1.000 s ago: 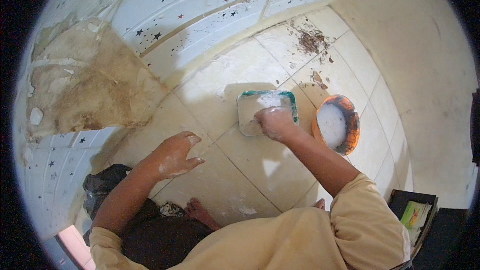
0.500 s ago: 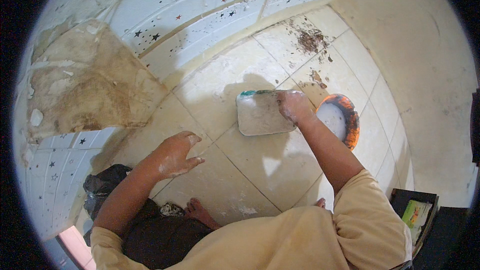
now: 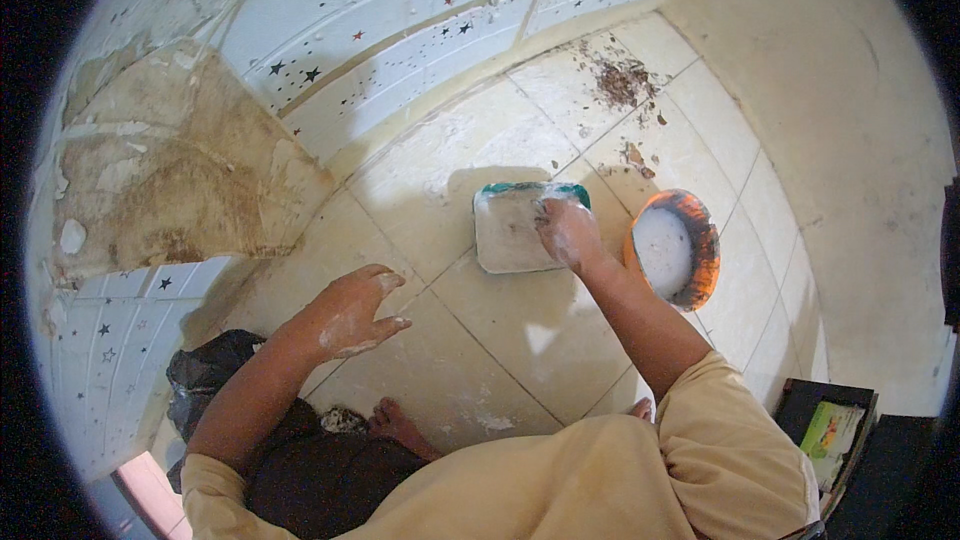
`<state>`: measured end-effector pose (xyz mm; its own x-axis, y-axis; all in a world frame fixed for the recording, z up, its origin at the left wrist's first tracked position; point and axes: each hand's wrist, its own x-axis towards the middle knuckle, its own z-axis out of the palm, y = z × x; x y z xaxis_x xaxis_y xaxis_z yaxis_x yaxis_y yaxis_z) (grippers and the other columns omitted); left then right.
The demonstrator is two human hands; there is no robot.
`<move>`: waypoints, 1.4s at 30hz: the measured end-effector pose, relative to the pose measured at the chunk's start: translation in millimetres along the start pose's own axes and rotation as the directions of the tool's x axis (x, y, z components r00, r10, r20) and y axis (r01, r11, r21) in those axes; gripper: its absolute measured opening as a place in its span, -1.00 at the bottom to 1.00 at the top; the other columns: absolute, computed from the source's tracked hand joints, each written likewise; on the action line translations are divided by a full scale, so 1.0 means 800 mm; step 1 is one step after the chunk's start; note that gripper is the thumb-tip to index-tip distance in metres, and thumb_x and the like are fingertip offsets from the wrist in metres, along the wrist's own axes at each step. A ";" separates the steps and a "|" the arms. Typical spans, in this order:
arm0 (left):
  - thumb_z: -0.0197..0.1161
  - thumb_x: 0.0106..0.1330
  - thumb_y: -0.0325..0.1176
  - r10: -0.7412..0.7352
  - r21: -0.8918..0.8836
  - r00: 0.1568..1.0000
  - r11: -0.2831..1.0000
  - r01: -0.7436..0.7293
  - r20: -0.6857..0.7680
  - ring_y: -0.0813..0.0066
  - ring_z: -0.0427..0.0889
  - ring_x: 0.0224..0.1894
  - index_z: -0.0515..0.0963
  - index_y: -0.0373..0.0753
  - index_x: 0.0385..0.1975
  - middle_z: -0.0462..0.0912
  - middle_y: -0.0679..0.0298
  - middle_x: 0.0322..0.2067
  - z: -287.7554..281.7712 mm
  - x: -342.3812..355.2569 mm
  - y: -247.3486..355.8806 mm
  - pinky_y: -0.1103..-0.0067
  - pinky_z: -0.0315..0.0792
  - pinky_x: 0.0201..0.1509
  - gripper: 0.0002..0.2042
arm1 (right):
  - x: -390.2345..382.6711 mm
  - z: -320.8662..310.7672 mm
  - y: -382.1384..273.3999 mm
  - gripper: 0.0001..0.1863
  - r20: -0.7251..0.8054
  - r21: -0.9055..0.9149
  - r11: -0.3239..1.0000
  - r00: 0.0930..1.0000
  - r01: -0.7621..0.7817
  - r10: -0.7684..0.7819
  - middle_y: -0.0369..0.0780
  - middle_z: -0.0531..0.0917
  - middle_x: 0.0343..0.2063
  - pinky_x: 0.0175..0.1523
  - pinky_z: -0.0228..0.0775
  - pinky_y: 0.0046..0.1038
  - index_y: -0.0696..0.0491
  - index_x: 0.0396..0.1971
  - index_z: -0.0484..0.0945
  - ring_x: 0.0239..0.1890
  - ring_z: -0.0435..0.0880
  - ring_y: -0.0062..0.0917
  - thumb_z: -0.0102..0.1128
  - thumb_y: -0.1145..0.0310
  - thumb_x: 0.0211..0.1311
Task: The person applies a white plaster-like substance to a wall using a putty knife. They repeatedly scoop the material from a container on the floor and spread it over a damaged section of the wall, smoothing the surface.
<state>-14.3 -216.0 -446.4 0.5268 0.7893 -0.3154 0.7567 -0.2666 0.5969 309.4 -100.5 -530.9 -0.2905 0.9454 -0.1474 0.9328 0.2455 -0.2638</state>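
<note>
A squarish tray (image 3: 510, 235) with a teal rim and pale grey paste inside rests on the tiled floor. My right hand (image 3: 566, 230) is over its right half, fingers curled down toward the paste; what is between them, if anything, is hidden. An orange bucket (image 3: 709, 250) of milky white liquid stands just right of the tray. My left hand (image 3: 356, 309), smeared with white, hangs left of and nearer than the tray, thumb and fingers apart and holding nothing.
Star-patterned white panels (image 3: 430, 0) and a stained bare patch (image 3: 170, 170) form the left wall. Dark debris (image 3: 625, 80) lies near the far corner. A plain wall (image 3: 840, 130) rises at right. A black box (image 3: 800, 400) is at lower right, a black bag (image 3: 210, 360) at lower left.
My right hand shifted to the tray's right end, then came back slightly leftward and lower, uncovering more of the bucket. My left hand has stayed almost still.
</note>
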 end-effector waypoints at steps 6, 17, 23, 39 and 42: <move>0.21 0.16 -0.18 0.009 -0.007 1.000 1.000 -0.009 0.000 -0.01 0.40 0.08 0.38 -0.44 0.02 0.42 -0.12 0.02 -0.001 0.008 0.005 0.35 0.29 0.19 -0.48 | -0.008 0.011 -0.044 -0.73 0.216 -0.118 0.990 0.975 0.081 -0.055 -0.01 0.63 -0.42 -0.20 0.46 -0.11 0.01 -0.24 0.56 -0.29 0.64 -0.13 0.01 0.29 0.08; 0.28 0.11 -0.21 -0.134 -0.082 0.979 0.989 0.122 -0.157 0.02 0.43 0.06 0.40 -0.40 -0.02 0.44 -0.08 0.01 -0.008 -0.029 -0.005 0.36 0.32 0.15 -0.50 | 0.008 -0.006 0.020 -0.75 0.056 -0.266 0.961 0.996 0.079 -0.067 -0.04 0.64 -0.43 -0.27 0.48 -0.14 -0.01 -0.26 0.57 -0.36 0.65 -0.14 -0.02 0.34 0.07; 0.32 0.08 -0.27 -0.218 -0.135 0.942 0.973 0.188 -0.256 0.09 0.51 -0.08 0.41 -0.40 -0.04 0.46 -0.04 -0.03 -0.027 -0.070 0.014 0.40 0.42 0.01 -0.52 | -0.015 0.019 -0.006 -0.78 0.094 -0.147 0.989 0.996 0.006 0.008 -0.02 0.62 -0.43 -0.26 0.46 -0.14 0.04 -0.30 0.55 -0.34 0.62 -0.10 -0.02 0.31 0.13; 0.36 0.09 -0.31 -0.408 -0.240 0.886 0.903 0.356 -0.220 0.27 0.55 -0.10 0.42 -0.25 0.02 0.47 0.14 0.01 -0.011 -0.096 0.034 0.45 0.50 -0.09 -0.52 | -0.096 -0.057 0.003 -0.88 -0.283 -0.102 0.964 0.922 0.245 -0.264 -0.10 0.55 -0.47 -0.36 0.46 -0.16 0.09 -0.44 0.48 -0.42 0.60 -0.19 0.12 0.39 0.03; 0.36 0.09 -0.31 -0.394 -0.233 0.894 0.909 0.346 -0.211 0.28 0.55 -0.11 0.41 -0.24 0.03 0.47 0.13 0.01 -0.013 -0.088 0.034 0.45 0.50 -0.10 -0.52 | -0.093 -0.033 0.027 -0.90 -0.151 -0.204 0.953 0.955 0.225 -0.257 -0.10 0.55 -0.47 -0.37 0.47 -0.18 0.09 -0.44 0.48 -0.42 0.60 -0.19 0.11 0.41 0.03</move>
<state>-35.0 -273.5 -400.6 0.0911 0.9277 -0.3620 0.7797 0.1597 0.6054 356.9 -159.5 -500.7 -0.4851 0.8716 0.0710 0.8671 0.4899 -0.0899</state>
